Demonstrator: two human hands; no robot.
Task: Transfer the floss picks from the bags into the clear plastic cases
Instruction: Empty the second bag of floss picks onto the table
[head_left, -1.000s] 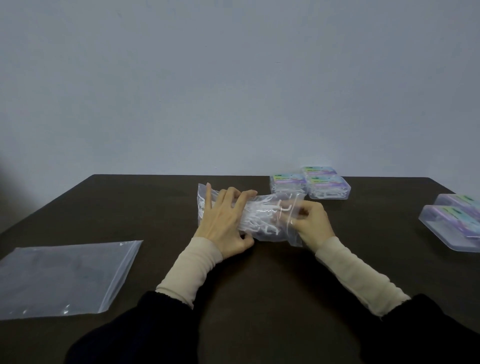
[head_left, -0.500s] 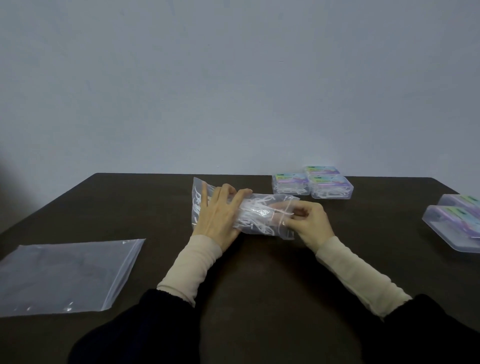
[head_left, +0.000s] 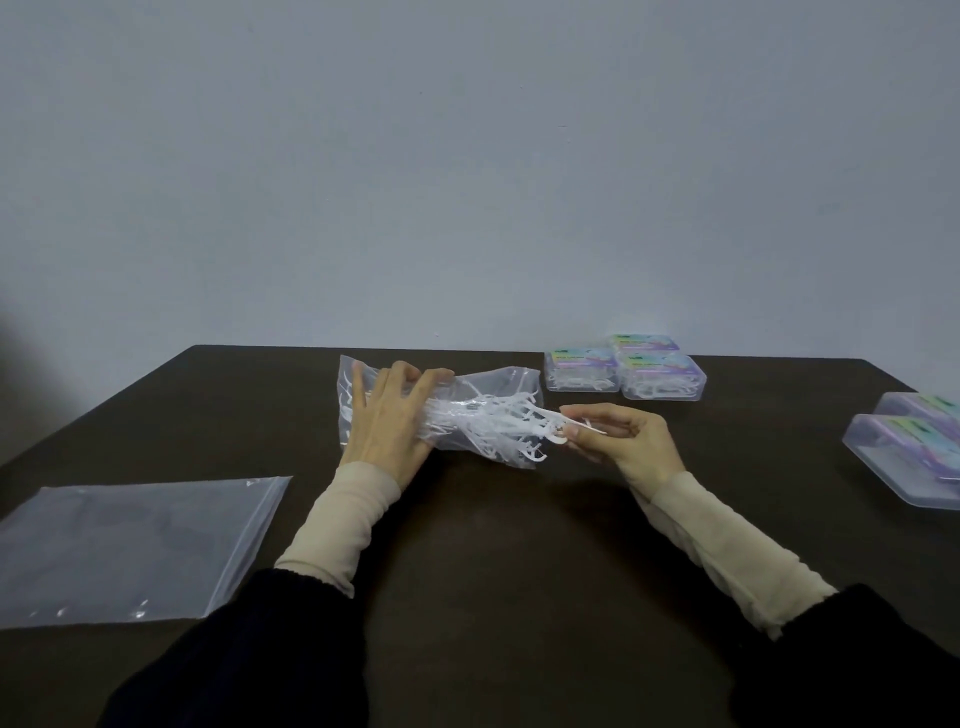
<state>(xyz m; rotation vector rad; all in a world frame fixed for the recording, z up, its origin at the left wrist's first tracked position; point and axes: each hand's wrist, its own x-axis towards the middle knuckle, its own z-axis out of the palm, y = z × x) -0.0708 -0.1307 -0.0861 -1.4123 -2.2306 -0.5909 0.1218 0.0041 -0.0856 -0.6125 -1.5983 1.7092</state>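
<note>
A clear bag (head_left: 483, 395) full of white floss picks (head_left: 493, 421) lies across the middle of the dark table. My left hand (head_left: 387, 421) rests on the bag's left half with its fingers spread flat, holding it down. My right hand (head_left: 621, 441) is just outside the bag's open right end and pinches a few floss picks (head_left: 563, 428) by their handles. Three clear cases (head_left: 660, 374) holding picks sit closed at the back. Two more clear cases (head_left: 914, 452) stand at the right edge.
An empty flat clear bag (head_left: 130, 545) lies at the front left. The dark table (head_left: 519, 545) is bare in front of my hands. A plain grey wall rises behind the table's far edge.
My right hand has drawn back out of the bag's mouth to the right, bringing a few picks with it. My left hand stayed on the bag.
</note>
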